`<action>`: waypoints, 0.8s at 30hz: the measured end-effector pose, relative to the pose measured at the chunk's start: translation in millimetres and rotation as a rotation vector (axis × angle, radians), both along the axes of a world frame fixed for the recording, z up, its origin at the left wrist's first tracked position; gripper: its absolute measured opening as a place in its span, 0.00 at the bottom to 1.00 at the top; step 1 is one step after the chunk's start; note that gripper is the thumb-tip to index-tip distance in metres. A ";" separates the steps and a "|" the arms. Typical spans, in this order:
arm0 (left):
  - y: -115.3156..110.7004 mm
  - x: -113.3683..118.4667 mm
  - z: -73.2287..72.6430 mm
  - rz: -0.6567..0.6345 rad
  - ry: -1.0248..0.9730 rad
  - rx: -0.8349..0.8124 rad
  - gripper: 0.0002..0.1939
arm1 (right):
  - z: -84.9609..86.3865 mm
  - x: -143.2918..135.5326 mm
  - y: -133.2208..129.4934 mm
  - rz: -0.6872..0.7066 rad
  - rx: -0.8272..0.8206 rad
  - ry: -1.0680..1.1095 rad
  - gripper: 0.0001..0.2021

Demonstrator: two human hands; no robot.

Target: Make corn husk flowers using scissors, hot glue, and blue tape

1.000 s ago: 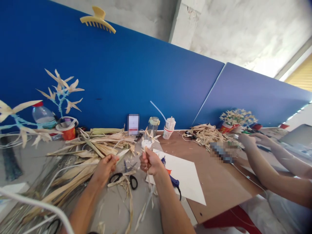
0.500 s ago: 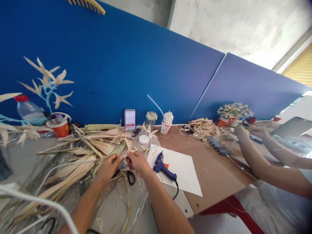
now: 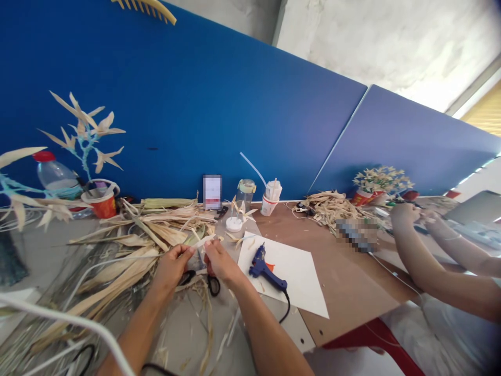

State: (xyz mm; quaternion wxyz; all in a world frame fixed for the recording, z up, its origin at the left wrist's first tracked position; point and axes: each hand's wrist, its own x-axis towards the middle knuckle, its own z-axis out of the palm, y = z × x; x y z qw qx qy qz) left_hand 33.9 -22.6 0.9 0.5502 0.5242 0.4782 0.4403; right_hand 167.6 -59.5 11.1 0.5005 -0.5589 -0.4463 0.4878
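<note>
Between my two hands is a narrow pale strip of dried corn husk [image 3: 201,242]. My right hand [image 3: 219,260] pinches it near one end. Thumb and forefinger of my left hand [image 3: 172,265] are pressed together at its other side, and the strip runs up to their tips. Black-handled scissors [image 3: 213,285] lie on the table just below my hands, partly hidden. Loose dried corn husks [image 3: 117,266] spread to the left of my left hand. A blue glue gun [image 3: 268,269] rests on a white sheet [image 3: 301,271] to the right of my right forearm.
Behind my hands stand a husk flower on a white base [image 3: 234,224], a phone [image 3: 212,193], a glass bottle [image 3: 246,193] and a paper cup [image 3: 270,201]. Left is a red cup [image 3: 104,202] with husk flowers. A co-worker's arms [image 3: 426,250] reach in from the right.
My hands have drawn slightly apart, and the husk strip between them has tilted. The view has shifted a little to the left. The co-worker's hands have moved slightly.
</note>
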 end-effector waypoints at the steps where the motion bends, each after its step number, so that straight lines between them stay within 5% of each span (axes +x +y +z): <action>1: 0.2 -0.3 0.0 -0.003 0.036 0.015 0.20 | 0.3 -0.4 -0.6 0.018 0.040 -0.098 0.15; 5: 0.9 -0.4 -0.1 -0.027 0.184 0.070 0.19 | 6.3 -0.3 -3.1 0.065 0.104 -0.410 0.18; 10: -0.9 0.7 0.5 -0.088 0.205 0.100 0.19 | 11.9 -0.6 -3.2 0.025 0.017 -0.461 0.20; 18: -6.6 2.1 5.3 -0.264 -0.004 0.105 0.21 | 20.6 3.2 -7.4 0.161 -0.290 0.115 0.24; 24: -5.2 -1.9 5.8 -0.335 -0.132 0.062 0.20 | 26.5 10.0 -11.0 0.275 -0.355 0.452 0.23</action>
